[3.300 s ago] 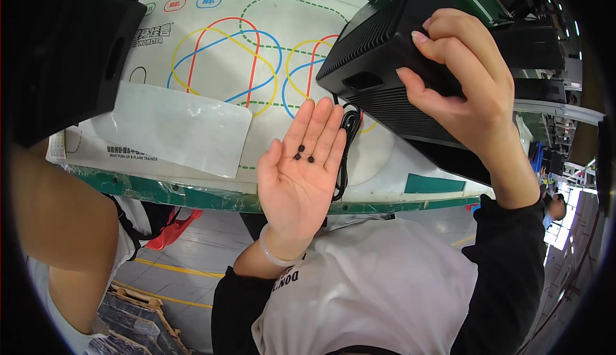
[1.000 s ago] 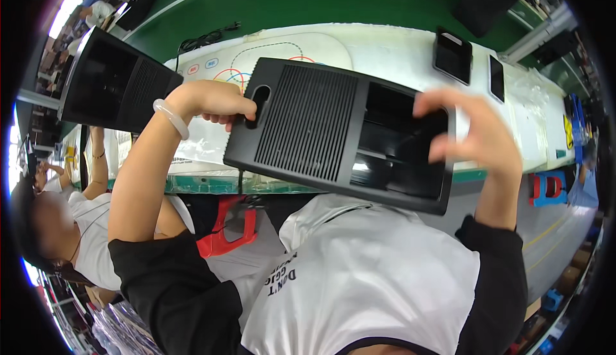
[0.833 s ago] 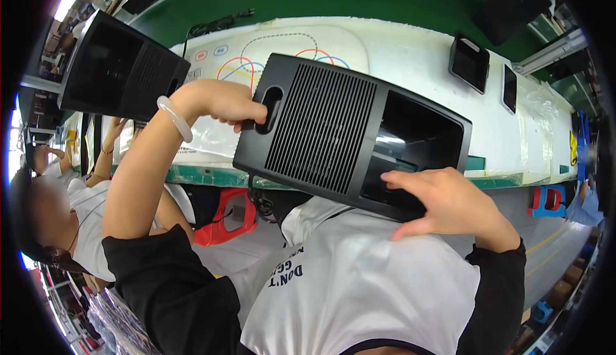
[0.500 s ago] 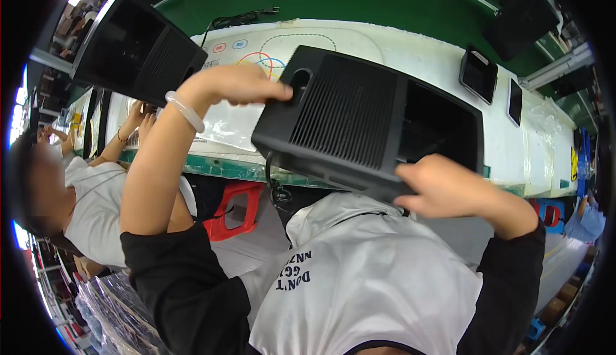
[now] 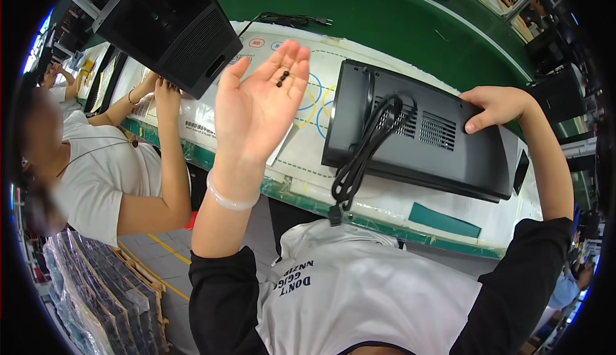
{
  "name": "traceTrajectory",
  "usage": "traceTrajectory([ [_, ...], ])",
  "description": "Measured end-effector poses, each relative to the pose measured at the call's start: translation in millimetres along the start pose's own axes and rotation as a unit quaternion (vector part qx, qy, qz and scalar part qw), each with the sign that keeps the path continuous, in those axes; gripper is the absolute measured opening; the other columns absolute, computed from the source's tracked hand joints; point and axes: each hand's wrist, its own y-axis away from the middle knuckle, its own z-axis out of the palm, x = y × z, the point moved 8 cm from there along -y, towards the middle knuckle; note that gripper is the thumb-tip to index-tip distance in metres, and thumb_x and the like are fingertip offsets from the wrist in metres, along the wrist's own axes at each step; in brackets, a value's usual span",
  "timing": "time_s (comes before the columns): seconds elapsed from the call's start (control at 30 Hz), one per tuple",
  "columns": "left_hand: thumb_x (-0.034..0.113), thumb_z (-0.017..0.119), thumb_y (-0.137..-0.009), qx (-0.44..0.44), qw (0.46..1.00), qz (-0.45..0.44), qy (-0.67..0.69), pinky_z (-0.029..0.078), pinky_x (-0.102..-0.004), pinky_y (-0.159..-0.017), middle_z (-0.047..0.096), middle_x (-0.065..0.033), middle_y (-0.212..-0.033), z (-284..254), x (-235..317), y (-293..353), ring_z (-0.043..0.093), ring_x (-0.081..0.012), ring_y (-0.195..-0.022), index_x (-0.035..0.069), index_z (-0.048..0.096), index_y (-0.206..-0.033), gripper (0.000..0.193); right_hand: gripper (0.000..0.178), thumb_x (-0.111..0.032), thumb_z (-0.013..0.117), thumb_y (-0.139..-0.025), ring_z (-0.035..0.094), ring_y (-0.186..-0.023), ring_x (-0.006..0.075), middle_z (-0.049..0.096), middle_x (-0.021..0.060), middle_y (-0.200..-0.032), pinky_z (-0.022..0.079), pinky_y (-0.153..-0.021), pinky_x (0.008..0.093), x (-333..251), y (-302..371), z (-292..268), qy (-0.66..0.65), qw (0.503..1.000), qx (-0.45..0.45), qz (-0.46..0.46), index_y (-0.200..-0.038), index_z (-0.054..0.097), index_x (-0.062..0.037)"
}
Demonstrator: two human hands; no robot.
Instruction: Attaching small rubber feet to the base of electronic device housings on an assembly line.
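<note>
My left hand (image 5: 256, 101) is raised palm up, fingers stretched out, with a few small black round pieces (image 5: 282, 79) lying on the fingers. What kind they are is too small to tell. Beside it, a black box-shaped appliance (image 5: 443, 169) lies on the bench, its side with vent slots facing up. A bundled black power cord (image 5: 359, 162) crosses that side and hangs over the near edge to its plug. My right hand (image 5: 497, 108) grips the appliance near its far right corner, thumb on the panel.
A white-topped bench (image 5: 301, 191) with a green edge carries printed coloured lines. At left, a co-worker's hands (image 5: 160, 92) are at a second black appliance (image 5: 173, 34). Another plugged cord (image 5: 289, 20) lies behind. A green strip (image 5: 443, 220) sits at the front edge; wrapped stacks (image 5: 90, 297) stand lower left.
The appliance has been turned over, from ribbed panel and dark window up to vent slots and cord up. My left hand has let go and turned palm up, showing the small black pieces.
</note>
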Motion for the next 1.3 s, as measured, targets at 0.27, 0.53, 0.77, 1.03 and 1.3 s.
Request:
traceTrajectory([
  [0.27,0.03,0.034,-0.095,-0.04,0.997,-0.064,0.0,0.015,-0.0431,-0.117,0.013,-0.0272,-0.149,42,-54,6,0.009,-0.0333,-0.142,-0.013,0.011,-0.14,0.067,0.018,-0.016,0.063,-0.084,0.055,-0.082,0.0133,0.059,0.0051,-0.086,0.043,-0.072,0.0259,-116,41,-50,0.189,0.85,0.454,-0.189,-0.091,0.064,0.0009],
  [0.53,0.039,0.037,-0.094,-0.006,0.998,-0.062,-0.015,0.013,-0.0417,-0.117,0.023,-0.0262,-0.145,65,-72,8,0.019,-0.0336,-0.139,-0.016,0.013,-0.139,0.075,0.014,-0.001,0.07,-0.07,0.054,-0.07,0.0145,0.055,0.0046,-0.076,0.043,-0.06,0.0254,-225,25,-2,0.169,0.805,0.393,-0.411,-0.083,0.069,-0.0008],
  [0.77,0.04,0.038,-0.093,-0.008,0.997,-0.071,-0.001,0.014,-0.0403,-0.116,0.022,-0.0261,-0.145,67,-84,6,0.018,-0.0327,-0.139,-0.017,0.012,-0.138,0.077,0.015,0.001,0.068,-0.066,0.056,-0.072,0.0154,0.057,0.0049,-0.076,0.046,-0.06,0.026,-213,19,0,0.212,0.799,0.387,-0.409,-0.08,0.069,-0.0027],
  [1.03,0.029,0.04,-0.094,-0.074,0.996,-0.05,0.006,0.006,-0.0395,-0.117,-0.007,-0.0246,-0.152,64,-45,19,-0.004,-0.0306,-0.143,-0.012,0.0,-0.141,0.075,0.011,0.005,0.061,-0.072,0.059,-0.074,0.0105,0.061,0.0044,-0.081,0.047,-0.066,0.0222,-146,44,-42,-0.043,0.883,0.402,-0.237,-0.082,0.061,0.0002],
  [1.3,0.028,0.04,-0.095,0.002,0.999,0.037,-0.02,0.005,-0.0396,-0.118,-0.008,-0.0198,-0.153,47,-15,51,-0.004,-0.0276,-0.143,-0.008,-0.004,-0.143,0.074,0.007,0.006,0.066,-0.072,0.06,-0.071,0.01,0.063,0.0047,-0.077,0.046,-0.063,0.0203,-61,92,-22,-0.036,0.889,0.444,-0.112,-0.077,0.063,0.0015],
])
